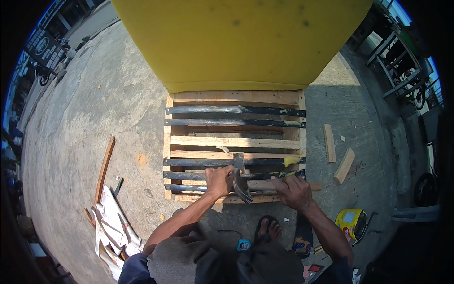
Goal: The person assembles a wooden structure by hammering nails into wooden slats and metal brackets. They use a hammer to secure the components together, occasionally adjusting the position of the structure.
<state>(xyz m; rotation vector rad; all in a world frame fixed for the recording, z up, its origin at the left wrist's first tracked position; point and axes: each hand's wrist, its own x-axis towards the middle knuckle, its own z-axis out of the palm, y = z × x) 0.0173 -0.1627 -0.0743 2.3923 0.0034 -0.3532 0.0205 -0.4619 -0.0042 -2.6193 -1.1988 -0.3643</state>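
Note:
A wooden frame with slats lies on the ground before me, crossed by several black straps. My right hand is closed round the wooden handle of a claw hammer, near the frame's right side. The hammer's dark metal head rests over the straps, its claw toward me. My left hand is closed right beside the hammer head, above the near straps; what its fingers hold is hidden. A yellow scrap clings to one strap.
A big yellow upholstered panel rises beyond the frame. Wood offcuts lie to the right, with a yellow container nearer. A tape measure sits by my foot. At left are a long wooden strip and crumpled white sheeting.

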